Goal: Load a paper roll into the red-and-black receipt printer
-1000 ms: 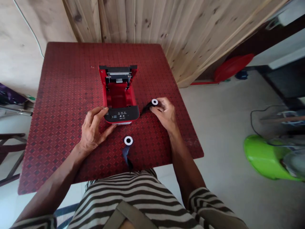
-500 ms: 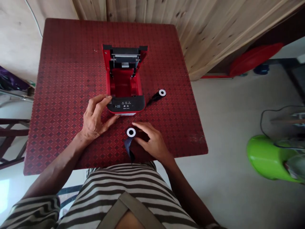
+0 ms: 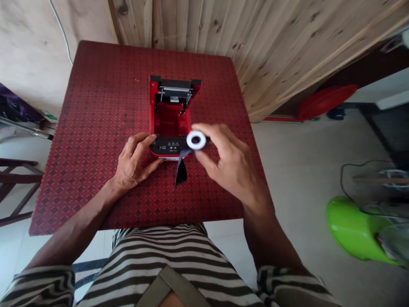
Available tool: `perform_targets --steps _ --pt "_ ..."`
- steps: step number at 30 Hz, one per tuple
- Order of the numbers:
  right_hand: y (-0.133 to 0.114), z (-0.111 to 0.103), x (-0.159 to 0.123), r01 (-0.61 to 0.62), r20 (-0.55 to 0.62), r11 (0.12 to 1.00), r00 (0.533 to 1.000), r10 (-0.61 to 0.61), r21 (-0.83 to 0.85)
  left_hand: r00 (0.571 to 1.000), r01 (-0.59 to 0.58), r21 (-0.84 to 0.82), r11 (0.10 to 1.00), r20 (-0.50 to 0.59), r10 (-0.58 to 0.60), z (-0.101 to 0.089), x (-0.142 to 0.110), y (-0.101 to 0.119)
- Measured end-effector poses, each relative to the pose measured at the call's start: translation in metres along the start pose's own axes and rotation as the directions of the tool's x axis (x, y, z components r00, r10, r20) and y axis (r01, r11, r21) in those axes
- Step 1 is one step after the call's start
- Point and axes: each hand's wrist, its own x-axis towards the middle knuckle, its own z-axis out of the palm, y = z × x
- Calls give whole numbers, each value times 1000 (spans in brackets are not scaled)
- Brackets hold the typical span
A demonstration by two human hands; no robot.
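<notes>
A red printer with its lid open stands in the middle of the red patterned table. Its black front panel faces me. My left hand rests on the table with fingers spread, thumb and fingertips touching the printer's front left corner. My right hand is raised above the printer's front right corner and pinches a white spool. A strip of dark ribbon hangs down from that spool. The second spool seen earlier is hidden behind my right hand.
A wooden plank wall stands behind the table. A green plastic object and a cable lie on the floor at the right. A red object sits by the wall. Dark chair legs show at the left.
My right hand left the far spool beside the printer, came to the near spool, gripped it, and lifted it up over the printer's front. The left hand stayed at the printer.
</notes>
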Motion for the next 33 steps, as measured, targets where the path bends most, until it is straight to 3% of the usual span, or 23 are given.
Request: perform_targets --steps 2,6,12,17,22,25,30,33 --pt "8 4 32 24 59 996 998 -19 -85 1000 2 2 1000 9 -2 0 0 0" --pt "23 31 75 101 273 975 961 -44 -199 1000 -12 11 1000 5 12 1 0 0" --pt "36 52 93 139 417 927 908 21 -349 1000 0 -17 1000 -3 0 2 -1 2" --pt "41 55 105 108 518 943 852 76 -315 1000 11 -19 1000 -2 -11 2 -1 3" --pt "45 59 108 63 516 969 854 72 -239 1000 14 -21 1000 -2 -14 2 -1 3" --pt "44 50 103 54 497 982 867 43 -180 1000 1 -7 1000 -9 -1 1 0 3" --pt "35 18 79 104 420 989 897 -139 104 1000 0 -26 1000 -2 0 -2 1 3" --pt "34 15 62 150 359 976 912 -199 160 999 44 -91 995 4 -44 -9 3 2"
